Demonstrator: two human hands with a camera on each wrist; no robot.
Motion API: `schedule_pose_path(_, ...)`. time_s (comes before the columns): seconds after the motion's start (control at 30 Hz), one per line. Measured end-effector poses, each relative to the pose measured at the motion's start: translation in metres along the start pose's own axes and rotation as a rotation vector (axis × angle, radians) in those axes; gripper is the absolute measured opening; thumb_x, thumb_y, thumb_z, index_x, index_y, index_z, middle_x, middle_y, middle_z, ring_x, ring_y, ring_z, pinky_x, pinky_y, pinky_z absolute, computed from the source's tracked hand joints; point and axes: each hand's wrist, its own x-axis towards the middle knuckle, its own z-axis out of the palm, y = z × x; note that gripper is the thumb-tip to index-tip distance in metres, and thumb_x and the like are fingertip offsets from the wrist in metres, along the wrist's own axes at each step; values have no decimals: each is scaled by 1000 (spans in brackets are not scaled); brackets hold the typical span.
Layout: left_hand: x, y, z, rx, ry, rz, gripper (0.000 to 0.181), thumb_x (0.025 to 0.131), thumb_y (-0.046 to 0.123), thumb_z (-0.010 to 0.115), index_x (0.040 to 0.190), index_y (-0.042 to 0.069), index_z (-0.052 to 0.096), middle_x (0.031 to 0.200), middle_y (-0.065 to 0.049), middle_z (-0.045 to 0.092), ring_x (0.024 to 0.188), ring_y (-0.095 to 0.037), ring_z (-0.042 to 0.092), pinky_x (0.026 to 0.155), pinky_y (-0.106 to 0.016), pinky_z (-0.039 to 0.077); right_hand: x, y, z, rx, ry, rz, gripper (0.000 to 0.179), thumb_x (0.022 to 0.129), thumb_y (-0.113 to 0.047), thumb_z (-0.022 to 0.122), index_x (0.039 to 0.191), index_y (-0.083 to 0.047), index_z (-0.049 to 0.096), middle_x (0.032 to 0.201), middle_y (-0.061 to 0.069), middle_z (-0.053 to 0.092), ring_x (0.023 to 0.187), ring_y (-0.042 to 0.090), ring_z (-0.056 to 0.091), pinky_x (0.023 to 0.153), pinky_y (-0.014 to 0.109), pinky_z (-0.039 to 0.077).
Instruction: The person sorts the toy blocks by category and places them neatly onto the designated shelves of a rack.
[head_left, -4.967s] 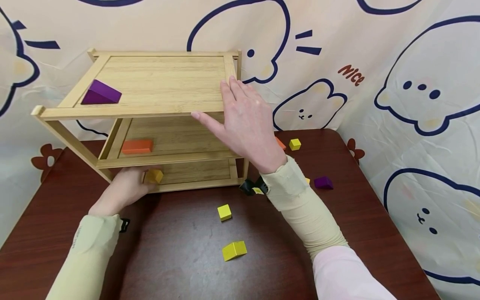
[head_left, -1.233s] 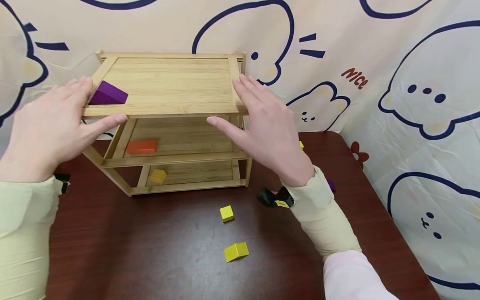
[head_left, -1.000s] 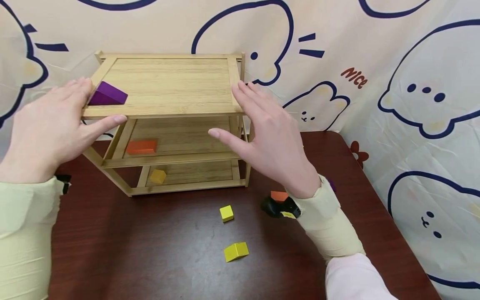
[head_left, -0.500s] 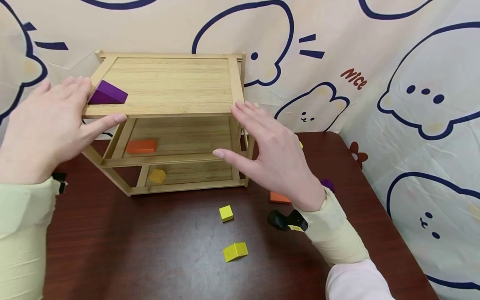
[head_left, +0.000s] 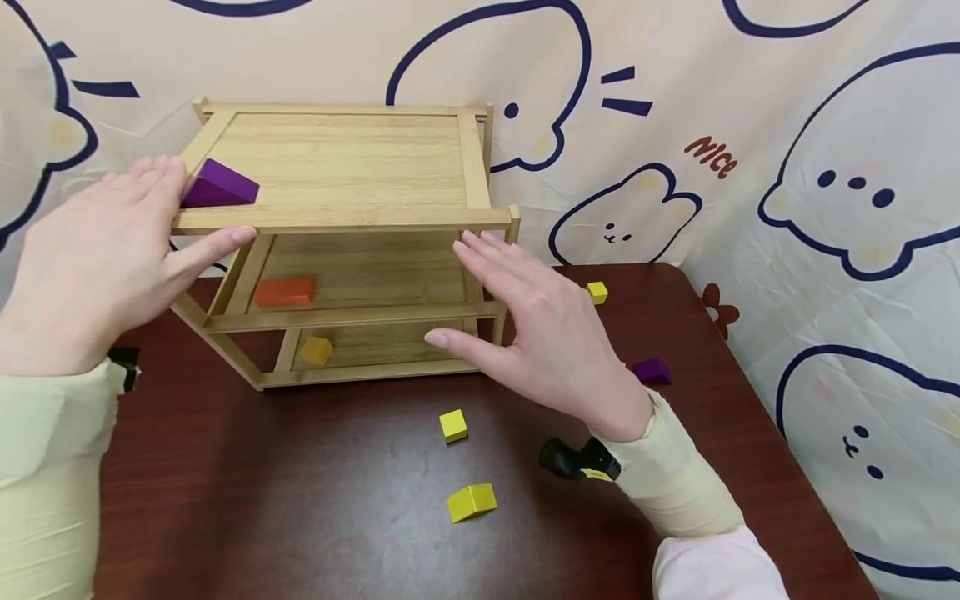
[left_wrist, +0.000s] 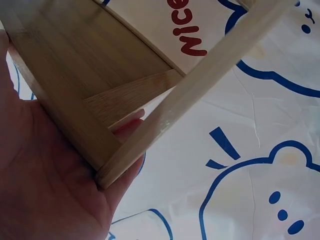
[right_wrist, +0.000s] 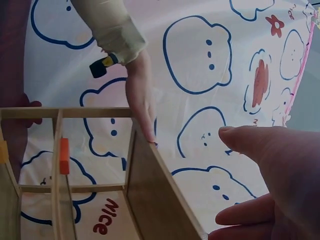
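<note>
A three-tier wooden shelf (head_left: pixel 352 167) stands at the back left. My left hand (head_left: pixel 97 258) rests on its top front left corner, fingers straight along the side and thumb along the front edge. In the left wrist view that hand (left_wrist: pixel 45 185) has its palm against the corner. A purple block (head_left: pixel 221 183) with a sloped face lies on the top tier by those fingers. An orange block (head_left: pixel 285 292) sits on the middle tier and a yellow block (head_left: pixel 317 351) on the bottom one. My right hand (head_left: pixel 555 333), fingers extended and holding nothing, overlaps the front right post.
On the dark table (head_left: pixel 337 517) lie a yellow cube (head_left: pixel 453 426) and a yellow block with a bent top (head_left: pixel 472 502). Farther right are another yellow cube (head_left: pixel 597 292) and a purple block (head_left: pixel 652 372). A patterned cloth (head_left: pixel 832 275) hangs behind and to the right.
Since the oldest frame, my left hand has let go of the yellow block on the bottom tier and risen to the top left corner. My right hand has dropped from the top right edge.
</note>
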Motion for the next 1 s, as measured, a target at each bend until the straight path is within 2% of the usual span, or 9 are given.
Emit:
schedule_pose_path(0.07, 0, 0, -1, 4, 3, -11, 73, 94, 64, 59, 120, -4, 48, 116, -31, 55, 100, -53, 54, 81, -64, 43, -1, 1, 2, 2, -13, 0, 77, 89, -54, 75, 145, -6, 57, 151, 8, 51, 144, 16, 40, 115, 39, 38)
schedule_pose_path(0.17, 0, -1, -2, -1, 17, -12, 65, 93, 64, 61, 103, 1, 46, 97, -22, 49, 82, -48, 50, 66, -59, 40, -2, 2, 6, -3, -29, 3, 76, 89, -55, 74, 145, -7, 58, 150, 9, 52, 143, 17, 42, 114, 40, 39)
schedule_pose_path(0.27, 0, -2, -2, -14, 13, -3, 65, 94, 63, 61, 105, 0, 47, 99, -22, 49, 86, -49, 49, 72, -62, 41, -3, 3, 10, -8, -51, 5, 75, 89, -56, 73, 144, -7, 59, 149, 9, 54, 141, 19, 45, 113, 41, 40)
schedule_pose_path(0.33, 1, -2, -2, -19, 9, 2, 67, 94, 63, 61, 109, -2, 48, 107, -25, 51, 94, -51, 50, 80, -65, 40, -3, 4, 13, -12, -80, 8, 75, 89, -57, 72, 144, -7, 59, 149, 9, 54, 140, 19, 46, 112, 41, 41)
schedule_pose_path(0.43, 1, -1, 0, -21, -8, -9, 75, 95, 64, 59, 124, -5, 50, 128, -32, 52, 111, -55, 47, 95, -68, 37, -5, 5, 20, 0, -135, 3, 76, 90, -59, 71, 144, -7, 59, 148, 8, 54, 140, 20, 47, 112, 41, 41)
schedule_pose_path(0.5, 1, -1, 0, -18, -23, -25, 83, 95, 65, 56, 137, -6, 47, 144, -34, 44, 127, -56, 41, 107, -66, 30, -7, 7, 25, 17, -167, -7, 76, 90, -59, 70, 144, -7, 58, 148, 8, 54, 139, 20, 47, 112, 40, 41)
schedule_pose_path(0.57, 1, 0, 1, -13, -31, -42, 88, 96, 66, 54, 145, -6, 43, 150, -34, 39, 133, -56, 37, 112, -65, 26, -10, 8, 31, 32, -197, -19, 76, 90, -59, 70, 144, -6, 59, 148, 8, 55, 139, 20, 48, 112, 40, 41)
schedule_pose_path(0.8, 1, 0, 3, -4, -36, -70, 93, 96, 68, 52, 152, -4, 38, 155, -33, 33, 142, -51, 30, 116, -62, 21, -21, 14, 51, 55, -345, 32, 79, 92, -70, 58, 145, -12, 58, 149, 3, 53, 138, 16, 48, 108, 37, 45)
schedule_pose_path(1.0, 0, -2, 4, -4, -32, -69, 93, 96, 67, 53, 153, -5, 37, 155, -33, 32, 144, -49, 28, 119, -59, 19, -33, 23, 68, 73, -431, 60, 76, 93, -68, 59, 145, -13, 59, 148, 3, 55, 135, 14, 51, 101, 36, 51)
